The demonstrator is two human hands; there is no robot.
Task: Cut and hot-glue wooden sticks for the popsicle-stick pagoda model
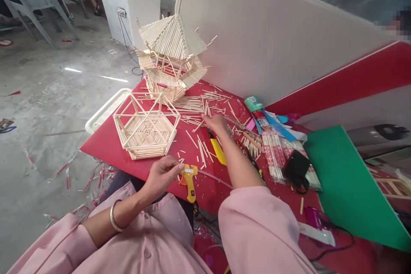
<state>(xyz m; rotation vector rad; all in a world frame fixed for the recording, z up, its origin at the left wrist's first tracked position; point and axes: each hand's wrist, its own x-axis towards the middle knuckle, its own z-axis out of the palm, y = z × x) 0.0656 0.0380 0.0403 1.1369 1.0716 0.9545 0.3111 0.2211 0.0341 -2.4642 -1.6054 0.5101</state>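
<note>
My left hand [162,176] is beside the nozzle end of a yellow glue gun [191,188], thumb and fingers drawn together; whatever they pinch is too small to name. The glue gun rests near the table's front edge with a clear glue stick in its back. My right hand [215,123] reaches over the table, its closed fingertips among loose wooden sticks [190,105]. I cannot make out what it grips. Left of it is an open hexagonal frame of wooden sticks [147,130]. Behind that rises a tiered wooden-stick pagoda [173,51] with a pointed roof.
A yellow cutter [218,150] lies under my right forearm on the red table [105,141]. Packs of wooden sticks [272,154], a black adapter [296,169] and a green board [349,188] are at the right. A white panel [224,47] stands behind.
</note>
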